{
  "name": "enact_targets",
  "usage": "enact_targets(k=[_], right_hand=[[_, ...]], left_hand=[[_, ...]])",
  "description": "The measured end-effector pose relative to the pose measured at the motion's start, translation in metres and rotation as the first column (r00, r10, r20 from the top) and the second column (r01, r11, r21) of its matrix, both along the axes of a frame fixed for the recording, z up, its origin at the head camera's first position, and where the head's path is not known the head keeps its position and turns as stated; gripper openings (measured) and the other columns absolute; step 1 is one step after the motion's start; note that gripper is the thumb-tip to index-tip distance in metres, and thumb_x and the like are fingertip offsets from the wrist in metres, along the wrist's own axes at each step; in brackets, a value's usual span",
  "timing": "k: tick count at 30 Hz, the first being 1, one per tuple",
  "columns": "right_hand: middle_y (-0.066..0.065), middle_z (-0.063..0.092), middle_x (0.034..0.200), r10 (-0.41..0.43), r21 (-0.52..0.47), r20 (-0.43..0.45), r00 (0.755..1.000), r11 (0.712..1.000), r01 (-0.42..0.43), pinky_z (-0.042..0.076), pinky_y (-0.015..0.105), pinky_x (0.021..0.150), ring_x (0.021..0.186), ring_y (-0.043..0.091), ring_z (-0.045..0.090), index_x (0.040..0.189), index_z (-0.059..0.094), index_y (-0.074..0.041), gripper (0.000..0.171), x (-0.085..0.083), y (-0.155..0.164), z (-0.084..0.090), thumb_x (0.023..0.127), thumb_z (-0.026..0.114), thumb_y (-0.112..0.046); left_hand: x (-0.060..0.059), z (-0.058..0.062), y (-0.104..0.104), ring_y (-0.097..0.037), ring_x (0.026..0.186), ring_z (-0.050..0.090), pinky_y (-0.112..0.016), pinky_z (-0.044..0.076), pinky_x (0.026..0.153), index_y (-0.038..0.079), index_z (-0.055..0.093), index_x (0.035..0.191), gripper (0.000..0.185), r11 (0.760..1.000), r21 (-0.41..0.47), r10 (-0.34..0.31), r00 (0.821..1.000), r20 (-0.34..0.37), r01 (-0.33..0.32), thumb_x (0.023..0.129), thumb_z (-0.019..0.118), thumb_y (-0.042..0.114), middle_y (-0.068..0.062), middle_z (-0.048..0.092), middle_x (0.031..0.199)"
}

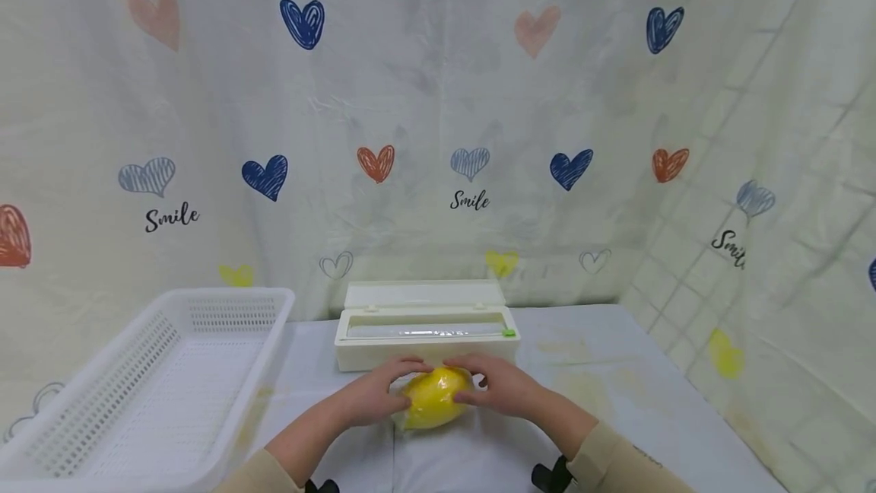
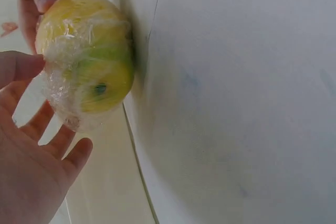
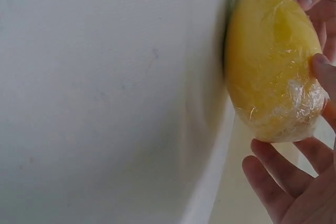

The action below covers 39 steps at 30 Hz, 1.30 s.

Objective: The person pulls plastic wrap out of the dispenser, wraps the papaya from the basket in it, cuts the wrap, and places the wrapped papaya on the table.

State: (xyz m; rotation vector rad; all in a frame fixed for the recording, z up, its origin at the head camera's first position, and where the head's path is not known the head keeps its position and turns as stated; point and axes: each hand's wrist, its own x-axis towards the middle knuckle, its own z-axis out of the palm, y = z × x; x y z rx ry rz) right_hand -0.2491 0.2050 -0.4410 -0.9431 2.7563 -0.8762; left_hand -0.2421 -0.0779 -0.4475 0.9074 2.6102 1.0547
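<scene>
Yellow fruit point(image 1: 436, 397), wrapped in clear film, lies on the table point(image 1: 616, 394) right between both hands, touching each. Left hand point(image 1: 372, 395) cups its left end, fingers curled over the top; in the left wrist view the fingers point(image 2: 39, 124) are spread and fairly straight beside the wrapped fruit point(image 2: 86, 56), thumb against the film. Right hand point(image 1: 496, 384) cups the right end, fingers bent over the top and side; the right wrist view shows fingertips point(image 3: 317, 66) pressing the film on the fruit point(image 3: 270, 59), other fingers loose just below it. Both hands hold the fruit, neither fully closed round it. Film bunches in wrinkles at each end. Just beyond the hands sits a white cling-film dispenser box point(image 1: 426, 333), lid open, small green tab at its right end. Left of the left hand, well apart, a white perforated basket point(image 1: 226, 303). Heart-print "Smile" cloth hangs behind. Hard to tell: the fruit's underside and far side are hidden by the hands; palms are cut off in both wrist views; the roll inside the box is barely visible; the basket's near corner runs out of frame; dark objects at the wrists are cut off at the bottom edge.
</scene>
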Motion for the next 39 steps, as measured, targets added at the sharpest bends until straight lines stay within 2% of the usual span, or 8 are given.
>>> enact_targets(k=[3,9,13,19,24,32,35,39], right_hand=[[-0.004,0.06,0.135,-0.001,-0.033,0.031,1.0,0.999,0.002,0.056,0.035,0.083,0.111,0.019,0.059,0.138,0.059,-0.024,0.055,0.001,0.0,0.0,0.089,0.07,-0.046],[-0.003,0.061,0.134,-0.016,-0.072,0.091,0.996,0.997,0.022,0.055,0.04,0.09,0.117,0.022,0.058,0.137,0.061,-0.021,0.055,0.001,0.001,0.0,0.088,0.072,-0.043],[-0.002,0.062,0.134,-0.042,-0.063,0.102,0.994,0.997,0.049,0.053,0.044,0.093,0.115,0.024,0.061,0.136,0.062,-0.02,0.056,0.001,0.003,0.0,0.087,0.074,-0.043],[0.008,0.061,0.135,-0.058,-0.118,0.148,0.987,0.99,0.076,0.056,0.039,0.086,0.102,0.027,0.067,0.136,0.062,-0.015,0.056,-0.002,0.006,-0.004,0.086,0.077,-0.036],[0.013,0.062,0.133,-0.068,-0.166,0.172,0.983,0.981,0.097,0.057,0.033,0.079,0.094,0.024,0.069,0.135,0.062,-0.012,0.057,-0.002,0.005,-0.008,0.085,0.079,-0.032],[0.008,0.065,0.127,-0.115,-0.155,0.161,0.98,0.978,0.14,0.056,0.029,0.077,0.093,0.018,0.068,0.131,0.066,-0.016,0.057,0.003,-0.001,-0.007,0.081,0.08,-0.039],[0.007,0.065,0.127,-0.124,-0.142,0.177,0.976,0.978,0.15,0.057,0.033,0.08,0.095,0.019,0.067,0.131,0.066,-0.017,0.055,0.007,0.0,-0.006,0.082,0.08,-0.039],[0.007,0.065,0.129,-0.133,-0.117,0.199,0.971,0.98,0.158,0.057,0.039,0.081,0.095,0.022,0.067,0.13,0.067,-0.019,0.054,0.014,0.0,-0.004,0.082,0.079,-0.041]], left_hand=[[0.004,-0.003,-0.004,-0.029,0.132,0.045,-0.057,0.038,0.106,0.029,0.058,0.135,0.043,0.997,0.022,0.071,0.997,-0.031,-0.071,0.092,0.066,0.025,0.0,0.047,0.143],[0.019,-0.013,-0.017,-0.029,0.119,0.056,-0.053,0.047,0.096,0.019,0.063,0.131,0.048,0.979,0.027,0.202,0.976,-0.078,-0.2,0.09,0.071,0.042,0.0,0.056,0.133],[0.025,-0.02,-0.017,-0.031,0.122,0.054,-0.052,0.046,0.098,0.019,0.062,0.135,0.057,0.978,-0.021,0.201,0.972,-0.121,-0.205,0.085,0.076,0.044,-0.002,0.054,0.134],[0.015,-0.024,-0.01,-0.024,0.113,0.058,-0.042,0.051,0.09,0.021,0.062,0.136,0.059,0.979,-0.021,0.201,0.973,-0.114,-0.205,0.082,0.08,0.038,0.001,0.052,0.132],[0.01,-0.02,-0.006,-0.02,0.104,0.062,-0.036,0.054,0.082,0.018,0.065,0.132,0.057,0.977,0.004,0.212,0.97,-0.115,-0.213,0.08,0.082,0.036,0.003,0.059,0.126],[0.014,-0.013,-0.006,-0.018,0.097,0.063,-0.032,0.053,0.078,0.016,0.067,0.13,0.055,0.976,-0.024,0.215,0.971,-0.11,-0.218,0.079,0.083,0.03,0.006,0.062,0.115],[0.016,-0.01,-0.003,-0.019,0.099,0.061,-0.037,0.053,0.082,0.014,0.066,0.131,0.054,0.976,-0.039,0.211,0.975,-0.077,-0.214,0.081,0.081,0.029,0.005,0.06,0.114],[0.021,-0.008,0.001,-0.022,0.108,0.057,-0.046,0.049,0.091,0.011,0.058,0.135,0.058,0.974,-0.03,0.224,0.975,0.014,-0.223,0.083,0.079,0.026,0.0,0.058,0.122]])
